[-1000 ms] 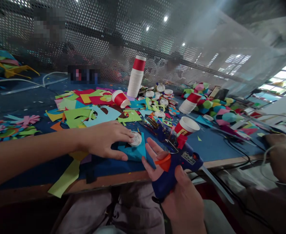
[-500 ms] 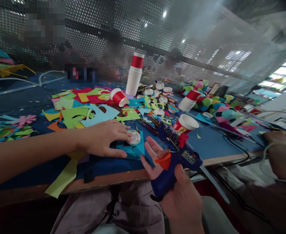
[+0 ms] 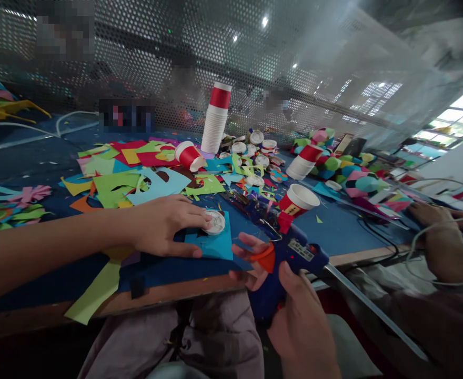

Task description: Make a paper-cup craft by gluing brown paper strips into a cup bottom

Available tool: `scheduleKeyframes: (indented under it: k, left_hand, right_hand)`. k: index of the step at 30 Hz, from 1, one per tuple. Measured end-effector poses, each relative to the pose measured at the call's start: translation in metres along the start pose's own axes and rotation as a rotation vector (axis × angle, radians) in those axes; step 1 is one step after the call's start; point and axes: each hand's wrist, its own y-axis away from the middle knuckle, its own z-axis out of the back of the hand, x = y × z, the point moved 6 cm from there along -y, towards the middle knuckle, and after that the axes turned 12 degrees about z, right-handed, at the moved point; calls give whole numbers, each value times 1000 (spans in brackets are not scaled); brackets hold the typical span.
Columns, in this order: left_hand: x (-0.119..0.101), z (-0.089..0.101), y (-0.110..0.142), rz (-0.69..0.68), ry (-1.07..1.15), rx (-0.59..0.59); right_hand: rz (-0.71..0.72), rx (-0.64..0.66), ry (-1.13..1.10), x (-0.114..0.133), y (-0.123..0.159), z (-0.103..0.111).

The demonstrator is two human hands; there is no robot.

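Note:
My left hand (image 3: pixel 164 223) lies flat on the table, fingers stretched, its fingertips touching a white round disc (image 3: pixel 216 222). The disc rests on a blue sheet of paper (image 3: pixel 218 246), with a dark scrap partly showing under it. In my right hand (image 3: pixel 300 310) is a dark blue glue gun (image 3: pixel 300 250) with an orange trigger (image 3: pixel 266 258) and a long clear glue stick (image 3: pixel 373 310) out of its back. The fingers around the trigger are loosely curled and slightly blurred. The gun's nozzle points up and left, beyond the blue sheet.
Coloured paper scraps (image 3: pixel 119 189) cover the table's middle. Behind stand a tall stack of paper cups (image 3: pixel 215 123), a tipped cup (image 3: pixel 189 156) and an upright cup (image 3: pixel 300 200). Coloured paper balls (image 3: pixel 328 163) sit to the right. Another person's hand (image 3: pixel 432 215) is at the right edge.
My right fingers have curled in towards the trigger, and the gun's rear has tilted so more glue stick shows. The left hand stays on the disc. The other person's hand has shifted left.

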Motion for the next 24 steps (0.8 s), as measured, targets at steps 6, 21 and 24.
scheduleKeyframes:
  k: [6, 21, 24]
  left_hand:
    - [6, -3, -1, 49, 2, 29]
    - [10, -4, 1, 128, 25, 87]
    - [11, -3, 0, 147, 76, 78]
  right_hand:
    - [70, -38, 142, 20, -5, 19]
    - [-9, -44, 186, 8, -8, 25]
    - [29, 98, 338, 21, -15, 23]
